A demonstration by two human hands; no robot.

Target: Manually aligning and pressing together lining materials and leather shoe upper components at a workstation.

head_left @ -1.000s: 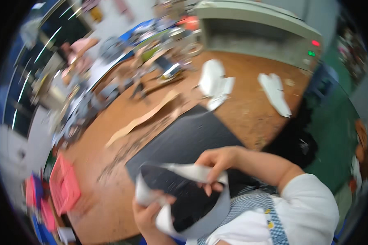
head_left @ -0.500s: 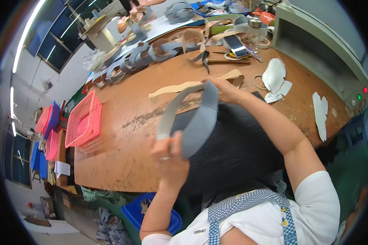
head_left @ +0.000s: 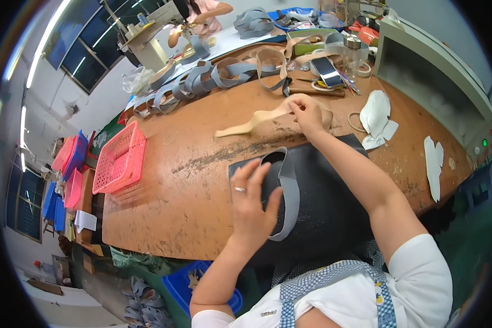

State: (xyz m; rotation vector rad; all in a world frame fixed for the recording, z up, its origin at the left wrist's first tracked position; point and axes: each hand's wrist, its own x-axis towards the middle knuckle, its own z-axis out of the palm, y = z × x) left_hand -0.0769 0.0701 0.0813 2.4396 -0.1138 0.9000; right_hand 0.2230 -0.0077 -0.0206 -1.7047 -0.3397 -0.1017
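Observation:
A grey looped band rests on the black mat in front of me. My left hand hovers just beside and partly over this loop, its fingers spread and holding nothing. Farther off, my right hand pinches the edge of a long beige strip. The strip's left end trails on the brown table, and its curled right part is partly hidden behind my right hand.
Several grey and tan loops line the far table edge. A pink basket stands left. White cut pieces, a phone and a glass jar lie right, beside a grey machine. Another person works beyond.
The grey band has gone from both hands down onto the black mat. My left hand has opened, while my right hand has moved onto the beige strip.

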